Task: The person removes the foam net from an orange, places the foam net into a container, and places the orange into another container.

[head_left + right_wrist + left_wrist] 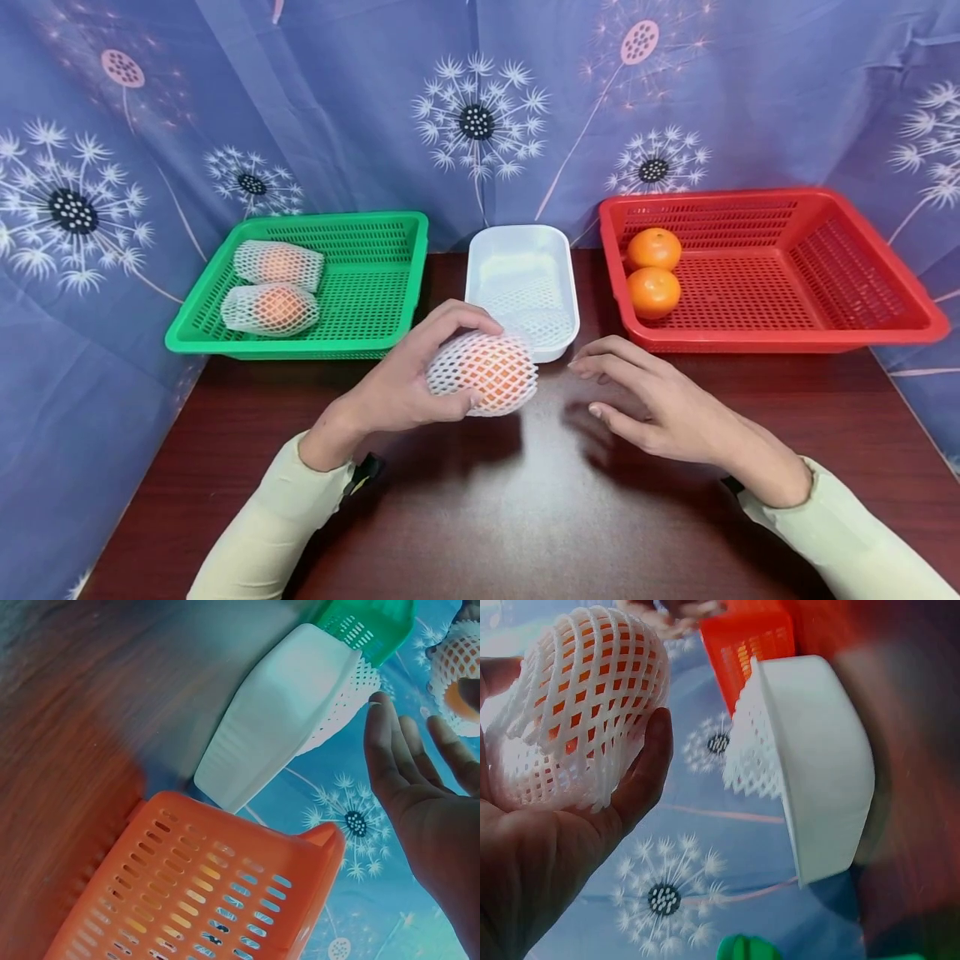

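Observation:
In the head view my left hand point(408, 383) grips an orange point(491, 375) wrapped in a white foam net sleeve point(442, 371), held above the table in front of the white tray. The left wrist view shows the thumb and fingers curled around the netted orange point(604, 682). To the right, my right hand point(660, 404) hovers over the table with its fingers loosely bent and nothing in them. Its fingertips point toward the wrapped orange but stay apart from it. Foam net sleeves point(532, 304) lie in the white tray point(573, 308).
A green basket point(367, 340) on the left holds two netted oranges point(281, 308). The red basket point(750, 340) on the right holds two bare oranges point(654, 292) at its left end. A blue dandelion-print cloth point(360, 108) hangs behind the dark wooden table point(525, 533).

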{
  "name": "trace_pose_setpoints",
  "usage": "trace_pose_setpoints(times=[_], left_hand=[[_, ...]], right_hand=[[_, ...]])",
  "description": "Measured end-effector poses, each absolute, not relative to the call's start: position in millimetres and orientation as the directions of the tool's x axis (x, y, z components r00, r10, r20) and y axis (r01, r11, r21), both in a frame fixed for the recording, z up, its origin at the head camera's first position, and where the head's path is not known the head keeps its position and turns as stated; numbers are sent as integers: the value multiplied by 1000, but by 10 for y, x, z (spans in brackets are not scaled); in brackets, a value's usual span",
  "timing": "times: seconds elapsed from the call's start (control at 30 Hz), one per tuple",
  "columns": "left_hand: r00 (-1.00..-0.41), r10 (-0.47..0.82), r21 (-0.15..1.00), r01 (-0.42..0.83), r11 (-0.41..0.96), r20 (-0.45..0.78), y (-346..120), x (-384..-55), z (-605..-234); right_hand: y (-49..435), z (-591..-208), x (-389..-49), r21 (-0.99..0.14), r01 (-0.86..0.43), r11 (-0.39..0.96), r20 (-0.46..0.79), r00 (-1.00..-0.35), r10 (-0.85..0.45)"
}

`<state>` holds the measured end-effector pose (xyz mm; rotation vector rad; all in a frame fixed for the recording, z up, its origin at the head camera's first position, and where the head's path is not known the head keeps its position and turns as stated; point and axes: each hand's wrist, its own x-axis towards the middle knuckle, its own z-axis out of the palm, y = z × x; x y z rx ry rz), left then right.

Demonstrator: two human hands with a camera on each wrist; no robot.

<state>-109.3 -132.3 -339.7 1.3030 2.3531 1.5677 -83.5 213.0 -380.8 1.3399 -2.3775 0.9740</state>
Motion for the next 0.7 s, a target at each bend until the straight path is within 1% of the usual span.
trace_pose_setpoints(times=[0.17,0.3,0.43,0.53,0.7], left_hand=[[-630,672,781,612,122,389,-1243,-1051,-3446],[-631,672,776,617,131,388,-1209,-1021,-3472],[-642,664,772,617,153,382,-1182,-993,-3503],[-640,663,763,627,158,388,-1150,-976,-3527],[-618,659,737,661,139,429,-1086,-966,-3556]], right_hand=[[2109,-3800,-811,-443,-832,335,533,-545,-648],[2066,-3785,-773,-445,-839,314,566,-535,-627],[1992,-3762,-733,-431,-862,266,617,-497,-611],[1932,-3740,-704,-422,-880,220,654,-463,-598],[1857,-3694,-680,-418,-888,190,693,-447,-565]])
